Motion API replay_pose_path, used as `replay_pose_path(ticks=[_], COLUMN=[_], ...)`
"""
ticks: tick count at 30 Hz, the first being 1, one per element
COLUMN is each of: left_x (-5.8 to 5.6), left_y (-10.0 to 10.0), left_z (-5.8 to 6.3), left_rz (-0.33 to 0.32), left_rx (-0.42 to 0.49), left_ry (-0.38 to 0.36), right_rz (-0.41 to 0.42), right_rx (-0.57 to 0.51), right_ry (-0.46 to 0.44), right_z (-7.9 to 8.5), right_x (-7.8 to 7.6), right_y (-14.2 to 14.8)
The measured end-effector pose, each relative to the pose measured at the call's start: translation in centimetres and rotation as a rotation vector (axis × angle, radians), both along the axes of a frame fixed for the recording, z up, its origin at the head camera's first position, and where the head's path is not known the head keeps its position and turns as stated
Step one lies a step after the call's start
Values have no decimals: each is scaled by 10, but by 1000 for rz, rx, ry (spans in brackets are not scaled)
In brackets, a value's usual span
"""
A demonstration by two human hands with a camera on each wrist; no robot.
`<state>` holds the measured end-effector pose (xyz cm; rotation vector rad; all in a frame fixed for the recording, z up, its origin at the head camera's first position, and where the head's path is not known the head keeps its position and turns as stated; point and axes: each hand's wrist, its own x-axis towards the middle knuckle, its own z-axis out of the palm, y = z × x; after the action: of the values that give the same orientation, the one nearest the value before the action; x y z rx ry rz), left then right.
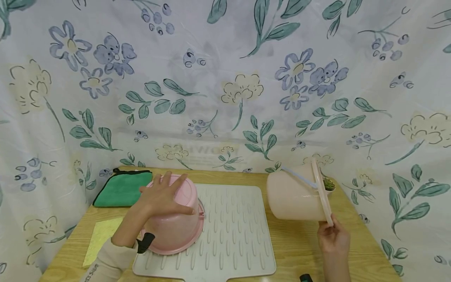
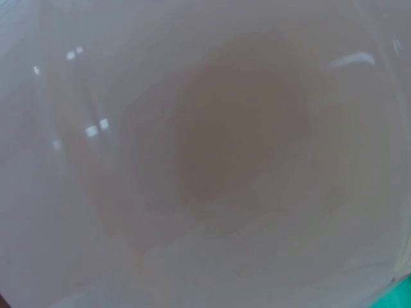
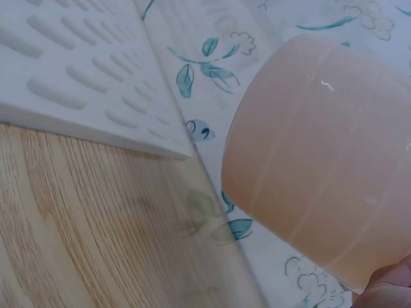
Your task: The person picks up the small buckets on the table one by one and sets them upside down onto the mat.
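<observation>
On the draining board (image 1: 236, 231), left hand (image 1: 160, 200) rests, fingers wide, upon upturned pink bucket (image 1: 172, 235); at board's right, right hand (image 1: 334, 237) pinches peach bucket (image 1: 296, 196) by rim, which needs firmness.

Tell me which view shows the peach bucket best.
Head view: the peach bucket fits inside the frame, rim and handle visible. The right wrist view shows only its body, closer but cut off by the edge. The left wrist view shows a blurred surface, nothing recognisable as it.
</observation>
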<state>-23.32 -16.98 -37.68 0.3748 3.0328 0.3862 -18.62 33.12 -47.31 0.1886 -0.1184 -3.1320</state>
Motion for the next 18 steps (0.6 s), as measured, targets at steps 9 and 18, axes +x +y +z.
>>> replay_pose_path(ticks=[9,18], left_x=[0,1], left_y=[0,0], left_z=[0,0], left_rz=[4,1], left_rx=[3,7], left_ry=[1,7], right_rz=[-8,13], right_rx=[-39,-54], right_ry=[42,63], right_z=[-2,-7], right_x=[3,7], right_y=[-8,-14])
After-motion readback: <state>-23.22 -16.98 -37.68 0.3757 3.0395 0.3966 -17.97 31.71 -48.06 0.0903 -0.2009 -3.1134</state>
